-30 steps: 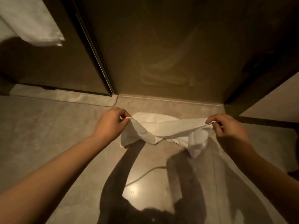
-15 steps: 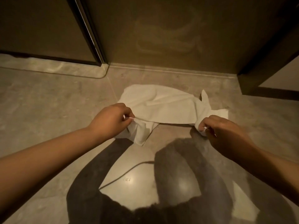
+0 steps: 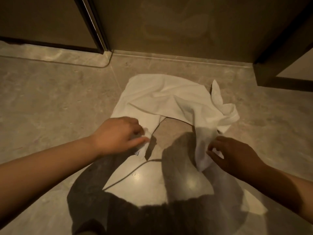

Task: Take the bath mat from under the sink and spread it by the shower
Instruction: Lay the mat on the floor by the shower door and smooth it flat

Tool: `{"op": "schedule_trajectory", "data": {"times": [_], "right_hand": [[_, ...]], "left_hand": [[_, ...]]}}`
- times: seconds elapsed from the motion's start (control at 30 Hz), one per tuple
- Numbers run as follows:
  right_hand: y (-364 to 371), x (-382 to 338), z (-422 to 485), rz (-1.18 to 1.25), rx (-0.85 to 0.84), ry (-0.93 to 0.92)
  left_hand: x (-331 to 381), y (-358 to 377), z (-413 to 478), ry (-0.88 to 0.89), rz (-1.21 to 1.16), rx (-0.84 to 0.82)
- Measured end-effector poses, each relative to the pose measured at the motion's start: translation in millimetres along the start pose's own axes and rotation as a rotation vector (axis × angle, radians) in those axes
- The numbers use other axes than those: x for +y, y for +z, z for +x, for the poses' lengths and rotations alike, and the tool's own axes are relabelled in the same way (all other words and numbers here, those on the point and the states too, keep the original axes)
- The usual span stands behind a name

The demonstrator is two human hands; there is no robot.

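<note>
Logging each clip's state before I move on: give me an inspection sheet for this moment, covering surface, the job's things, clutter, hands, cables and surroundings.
Surface: glossy stone-look floor, with light glare and the person's shadow near the bottom.
Job's things: white bath mat on the floor, far part lying fairly flat, near edge and right side bunched and folded; not yet spread.
Clutter: nothing seen.
Hands: left hand pinching the mat's near left corner; right hand gripping the bunched near right part.
Cables: a thin dark line curves across the floor; cannot tell whether it is a cable or its shadow.
Surroundings: dark glass panel with a raised sill just beyond the mat; dark frame at left; dark cabinet at right.
</note>
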State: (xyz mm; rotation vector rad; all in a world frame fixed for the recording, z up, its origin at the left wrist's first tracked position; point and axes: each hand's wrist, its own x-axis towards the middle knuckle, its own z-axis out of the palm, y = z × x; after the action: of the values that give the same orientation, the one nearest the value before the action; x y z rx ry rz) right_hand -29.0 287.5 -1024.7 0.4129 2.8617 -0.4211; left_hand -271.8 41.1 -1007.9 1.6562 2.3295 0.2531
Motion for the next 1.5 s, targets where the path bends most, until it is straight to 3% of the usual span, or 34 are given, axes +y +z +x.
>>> {"op": "schedule_trajectory", "data": {"times": [0.1,0.17,0.37,0.73,1.17,1.5], "right_hand": [[-13.4,-5.9,29.8,0.108,0.240,0.006],[-18.0,-8.2,53.1,0.140,0.285,0.037],[-0.1,-14.0,90.2,0.138,0.173,0.076],[13.6,-7.4,102.1,0.071,0.185,0.078],[-5.4,20.3,73.8,0.095,0.261,0.043],[-28.4,45.9,35.6,-0.057,0.195,-0.023]], "left_hand": [[-11.9,-3.4,22.8,-0.129,-0.083,0.175],[-25.0,2.9,38.9,-0.232,-0.125,0.220],[-53.9,32.5,68.6,-0.410,-0.177,0.082],[-58.7,46.2,92.5,-0.549,-0.241,0.095],[-28.7,30.4,65.9,-0.330,-0.300,0.183],[15.0,25.6,35.5,-0.157,-0.342,0.099]]}}
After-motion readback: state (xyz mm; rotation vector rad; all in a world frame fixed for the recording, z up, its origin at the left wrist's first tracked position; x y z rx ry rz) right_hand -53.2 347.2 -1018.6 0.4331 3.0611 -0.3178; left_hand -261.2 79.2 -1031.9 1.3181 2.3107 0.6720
